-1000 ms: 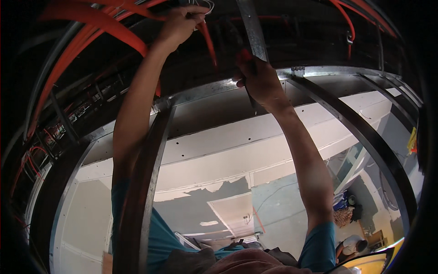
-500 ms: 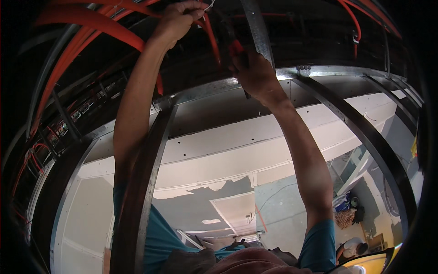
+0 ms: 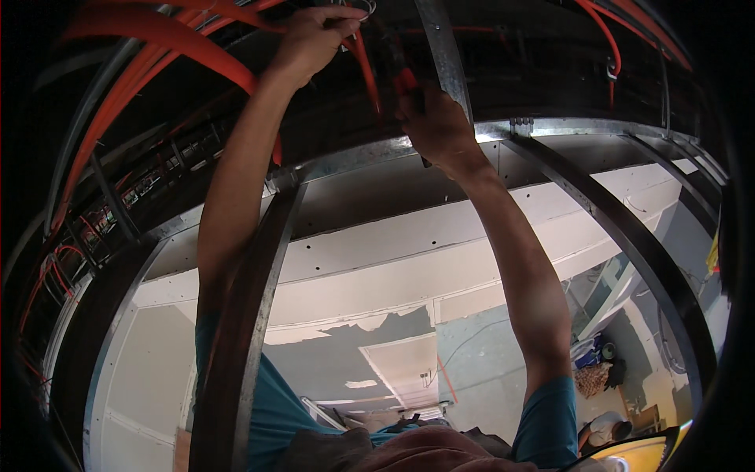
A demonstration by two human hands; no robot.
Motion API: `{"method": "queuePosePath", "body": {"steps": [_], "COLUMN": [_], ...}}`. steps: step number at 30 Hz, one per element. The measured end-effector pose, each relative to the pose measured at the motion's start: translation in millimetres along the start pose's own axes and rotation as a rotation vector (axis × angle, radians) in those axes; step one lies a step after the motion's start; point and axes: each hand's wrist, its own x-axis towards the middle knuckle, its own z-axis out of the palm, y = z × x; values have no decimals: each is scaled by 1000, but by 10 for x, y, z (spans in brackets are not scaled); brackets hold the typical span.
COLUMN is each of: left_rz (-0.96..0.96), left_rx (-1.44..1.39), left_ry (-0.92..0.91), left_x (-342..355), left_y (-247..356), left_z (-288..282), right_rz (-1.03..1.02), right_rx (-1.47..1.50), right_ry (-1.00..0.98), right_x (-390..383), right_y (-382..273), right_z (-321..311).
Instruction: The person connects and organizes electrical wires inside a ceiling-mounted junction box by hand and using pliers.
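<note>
Up at the top, my left hand [image 3: 311, 43] pinches a thin white wire [image 3: 366, 11] between thumb and fingers; the wire bends into a small loop at the fingertips. A red conduit [image 3: 366, 75] hangs just beside that hand. My right hand [image 3: 440, 130] is closed around a hand tool [image 3: 406, 80] with a red and black handle. Its dark head points up toward the wire, but shadow hides its shape, so I cannot tell the kind or whether it touches the wire.
Thick red conduits [image 3: 173, 47] curve across the upper left. Metal ceiling studs [image 3: 244, 338] and another dark stud [image 3: 613, 212] run past my arms, joined to a shiny cross rail [image 3: 354, 157]. Far below are a patchy grey wall [image 3: 346, 362] and a person [image 3: 607, 429] at lower right.
The white wire at my left fingertips has curled into a rounder loop. My left hand has shifted slightly; the right hand keeps its grip on the tool almost in place.
</note>
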Motion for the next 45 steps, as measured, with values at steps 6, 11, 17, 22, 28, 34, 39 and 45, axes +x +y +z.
{"method": "queuePosePath", "body": {"steps": [6,11,17,22,28,34,39,45], "left_rz": [-36,-65,-3,-65,-148,-116,-126,-1], "left_rx": [36,83,156,246,138,139,-3,-132], "left_ry": [17,27,54,94,76,96,98,127], "left_x": [-23,-18,-80,-106,-151,-108,-9,20], "left_y": [51,36,214,374,360,233,-48,-178], "left_z": [36,47,70,187,131,139,145,181], "right_rz": [-35,-60,-9,-4,150,-13,9,-45], "right_rx": [0,-111,-70,146,483,-38,-201,-216], "right_ry": [35,59,96,111,-147,79,58,96], "right_x": [24,10,-5,65,-1,-24,-12,-19], "right_y": [-8,-32,-82,22,-118,-127,-179,-121], "right_z": [16,-2,57,272,170,72,-37,33]}}
